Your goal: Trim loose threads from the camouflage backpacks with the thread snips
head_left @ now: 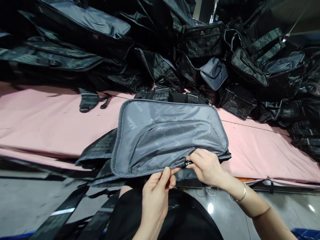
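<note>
Remotely, I saw the left hand [157, 191] pinch the lower edge of the grey-lined bag [172, 135] at centre frame; the right hand [206, 166] pinched a small dark piece [186, 163]. Slack fabric, I judged, risked a snag. Pink cloth [50, 126] spanned mid-frame, shiny floor [232, 213] below.

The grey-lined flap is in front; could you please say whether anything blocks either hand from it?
Nothing visible does: the left hand pinches the near edge of the grey-lined flap, and the right hand holds a small dark item at that edge. The piled bags lie beyond it.
</note>
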Available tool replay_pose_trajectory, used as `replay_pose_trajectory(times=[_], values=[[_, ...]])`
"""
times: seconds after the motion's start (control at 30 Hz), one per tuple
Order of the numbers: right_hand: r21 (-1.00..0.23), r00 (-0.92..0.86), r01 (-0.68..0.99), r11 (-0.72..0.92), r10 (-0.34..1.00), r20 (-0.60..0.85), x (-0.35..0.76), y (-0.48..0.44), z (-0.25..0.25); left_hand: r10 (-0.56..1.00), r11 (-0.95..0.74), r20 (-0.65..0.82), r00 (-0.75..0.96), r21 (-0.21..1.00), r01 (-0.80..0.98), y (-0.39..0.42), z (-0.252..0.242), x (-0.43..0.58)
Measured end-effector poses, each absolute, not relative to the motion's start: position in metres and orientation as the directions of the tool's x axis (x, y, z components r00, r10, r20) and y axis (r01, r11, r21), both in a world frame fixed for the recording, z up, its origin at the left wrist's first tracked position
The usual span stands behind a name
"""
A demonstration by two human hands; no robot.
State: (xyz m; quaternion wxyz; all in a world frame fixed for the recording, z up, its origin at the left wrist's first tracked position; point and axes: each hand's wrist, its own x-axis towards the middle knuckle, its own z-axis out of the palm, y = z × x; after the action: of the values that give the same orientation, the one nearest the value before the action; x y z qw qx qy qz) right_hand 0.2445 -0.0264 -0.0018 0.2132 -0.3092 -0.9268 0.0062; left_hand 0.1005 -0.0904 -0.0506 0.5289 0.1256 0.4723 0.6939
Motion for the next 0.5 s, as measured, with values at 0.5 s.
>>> replay_pose_trajectory(times=[0.5], values=[[-0.232, -0.707, 0.479, 0.846, 0.529, 0.469, 0.243, -0.018, -0.015, 0.862, 0.035, -0.320, -0.394, 0.812, -0.583, -0.091, -0.052, 0.098]])
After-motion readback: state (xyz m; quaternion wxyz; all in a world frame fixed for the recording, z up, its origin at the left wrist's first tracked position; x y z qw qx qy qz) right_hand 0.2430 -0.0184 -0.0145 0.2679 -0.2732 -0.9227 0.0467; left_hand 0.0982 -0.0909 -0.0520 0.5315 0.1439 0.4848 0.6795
